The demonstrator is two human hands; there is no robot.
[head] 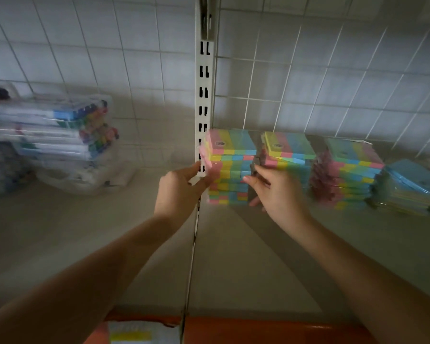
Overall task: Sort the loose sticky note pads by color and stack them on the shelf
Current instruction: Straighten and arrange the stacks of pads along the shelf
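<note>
Both bare hands reach to the far side of the pale beige shelf board (233, 256), at a tall stack of pastel striped sticky note pads (230, 167) standing just right of the white slotted metal upright (204, 95). The left hand (181, 189) lies against the stack's left side, fingers (210, 173) fairly straight and close together, touching the pink edges; motion blur hides whether the thumb presses too. The right hand (273, 192) sits at the stack's right side, in the gap before a second, shorter stack of the same striped pads (287, 152); its fingers are loosely bent, tips against the pads, and whether they pinch one cannot be told. Farther right stand a third striped stack (345, 172) and a low pile of blue-topped pads (412, 187). At far left, clear plastic cases of coloured markers (52, 127) are piled against the white wire grid back panel (333, 70).
</note>
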